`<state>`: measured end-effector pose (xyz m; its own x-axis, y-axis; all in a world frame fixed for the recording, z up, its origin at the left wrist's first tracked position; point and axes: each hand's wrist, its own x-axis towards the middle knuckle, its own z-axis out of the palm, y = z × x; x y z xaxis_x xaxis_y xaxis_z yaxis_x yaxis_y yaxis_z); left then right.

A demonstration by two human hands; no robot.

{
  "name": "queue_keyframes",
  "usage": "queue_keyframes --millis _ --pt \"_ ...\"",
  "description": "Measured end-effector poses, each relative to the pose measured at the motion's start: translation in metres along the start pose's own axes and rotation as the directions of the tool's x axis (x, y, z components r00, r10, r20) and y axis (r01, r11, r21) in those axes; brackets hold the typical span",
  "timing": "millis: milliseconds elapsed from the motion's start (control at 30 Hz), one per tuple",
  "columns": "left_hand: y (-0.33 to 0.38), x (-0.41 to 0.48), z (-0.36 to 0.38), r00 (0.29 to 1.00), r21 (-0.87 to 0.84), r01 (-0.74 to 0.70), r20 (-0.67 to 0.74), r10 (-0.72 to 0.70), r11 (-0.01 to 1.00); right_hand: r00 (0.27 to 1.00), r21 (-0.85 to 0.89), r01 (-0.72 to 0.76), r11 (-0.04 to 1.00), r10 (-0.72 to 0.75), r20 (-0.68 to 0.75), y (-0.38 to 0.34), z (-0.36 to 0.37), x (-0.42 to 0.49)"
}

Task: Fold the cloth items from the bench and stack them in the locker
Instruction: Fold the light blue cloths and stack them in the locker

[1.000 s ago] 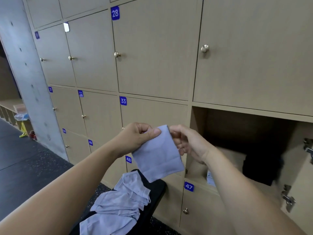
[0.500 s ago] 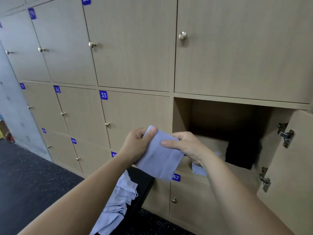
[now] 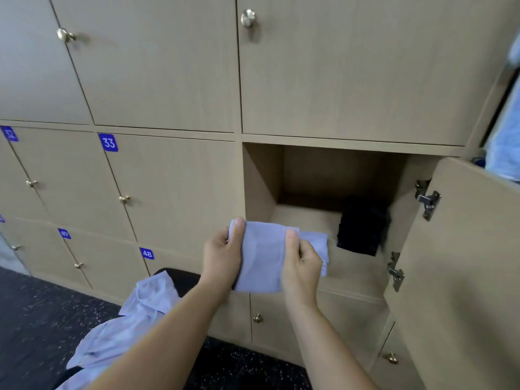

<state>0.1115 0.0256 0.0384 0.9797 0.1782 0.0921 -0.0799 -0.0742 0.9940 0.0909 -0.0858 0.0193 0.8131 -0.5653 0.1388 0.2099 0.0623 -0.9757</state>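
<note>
While you hold the folded cloth (image 3: 260, 263) between both grips at the mouth of the locker (image 3: 263, 178), the move turns on one short line: the pale stack (image 3: 319, 246) lies just beyond the cloth and to its right, seemingly on the locker floor near the front lip, partly hidden behind your right grip (image 3: 302, 267). Your left grip (image 3: 222, 257) pinches the cloth's left edge, thumb on top at the upper corner. Your right grip pinches the right edge the same way, with fingers curled underneath. The cloth hangs flat, somewhat longer top to bottom than across, and its lower edge sits below the lip. I judge it must rise, then travel forward and right to land square on the stack. Your right grip is the nearer one and will likely lead. The locker's left wall stands clear of that path. A dark bundle (image 3: 361, 232) sits just right of the stack; you cannot tell whether they touch, so keep the cloth from sliding into it. The open door (image 3: 464, 263) hangs well to the right, and there is ample headroom above the stack. More unfolded cloths (image 3: 140, 313) wait on the worktop (image 3: 184, 277) under your left forearm.
</note>
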Motion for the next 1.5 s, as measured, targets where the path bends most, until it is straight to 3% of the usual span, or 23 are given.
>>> queue_keyframes --millis 100,167,333,467,600,700,933,1267,1367,1433,1500 --pt "-0.006 0.002 0.015 0.955 -0.263 0.277 0.178 -0.236 0.924 0.984 0.179 -0.18 0.967 0.179 0.02 0.016 -0.006 0.017" --pt "-0.014 0.005 0.025 0.901 -0.334 0.412 0.29 -0.323 0.848 0.949 0.265 -0.312 0.912 0.31 0.052 0.029 -0.01 0.026" --pt "-0.052 0.022 0.039 0.856 -0.219 0.491 0.303 -0.42 0.843 0.92 0.248 -0.356 0.901 0.384 -0.074 0.064 -0.028 0.045" --pt "-0.091 0.03 0.043 0.752 -0.058 0.606 0.367 -0.547 0.794 0.898 0.092 -0.425 0.9 0.433 -0.083 0.091 -0.055 0.059" --pt "-0.125 0.041 0.05 0.776 0.055 0.558 0.319 -0.544 0.828 0.837 -0.13 -0.53 0.838 0.541 0.08 0.117 -0.084 0.073" --pt "-0.129 0.06 0.071 0.812 0.115 0.467 0.337 -0.477 0.877 0.841 -0.253 -0.494 0.832 0.531 0.106 0.119 -0.093 0.097" --pt "-0.113 0.147 0.141 0.915 0.044 0.303 0.267 -0.304 0.952 0.929 -0.305 -0.343 0.888 0.369 0.032 0.114 -0.081 0.203" --pt "-0.159 0.188 0.169 0.91 0.137 0.275 0.283 -0.303 0.952 0.955 -0.331 -0.284 0.9 0.297 -0.012 0.157 -0.073 0.251" --pt "-0.167 0.187 0.17 0.93 0.192 0.232 0.244 -0.275 0.954 0.981 -0.404 -0.192 0.894 0.185 -0.055 0.165 -0.076 0.247" --pt "-0.166 0.18 0.169 0.953 0.274 0.084 0.26 -0.157 0.958 0.999 -0.527 -0.028 0.85 0.004 -0.048 0.167 -0.078 0.241" --pt "-0.163 0.171 0.167 0.949 0.351 -0.151 0.313 0.036 0.924 0.97 -0.632 0.232 0.739 -0.227 0.09 0.165 -0.077 0.234"
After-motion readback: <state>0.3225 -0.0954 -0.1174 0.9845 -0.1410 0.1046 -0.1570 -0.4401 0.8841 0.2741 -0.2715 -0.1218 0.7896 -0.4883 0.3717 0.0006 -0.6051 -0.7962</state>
